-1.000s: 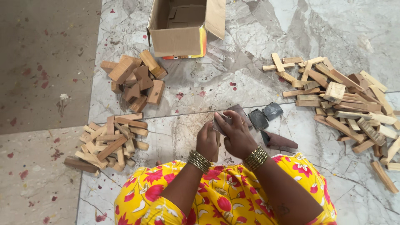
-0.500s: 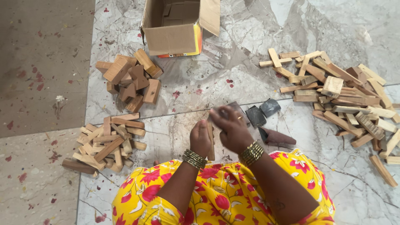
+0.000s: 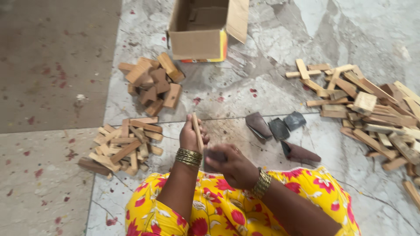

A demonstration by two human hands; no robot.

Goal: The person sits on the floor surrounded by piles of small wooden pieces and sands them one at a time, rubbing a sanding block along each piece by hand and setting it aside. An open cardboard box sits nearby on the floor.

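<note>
I see my left hand (image 3: 191, 136) pinching a thin wooden strip (image 3: 197, 131) upright, my right hand (image 3: 229, 162) gripping dark sandpaper (image 3: 213, 157) beside it; the cardboard box's (image 3: 199, 43) contents are unclear.

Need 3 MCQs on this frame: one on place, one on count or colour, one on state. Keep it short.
1. Where is the cardboard box?
A. top centre, beyond the wood piles
B. on the lap
C. far right edge

2. How many dark folded pieces lie on the floor right of the hands?
A. one
B. four
C. seven

3. What does the left hand hold?
A. nothing
B. a thin wooden strip, upright
C. a box flap

Key: 1 A, it sits open at the frame top. 2 B, three side by side, one nearer. 3 B, the wooden strip stands in its fingers; the right hand grips a dark piece.
</note>
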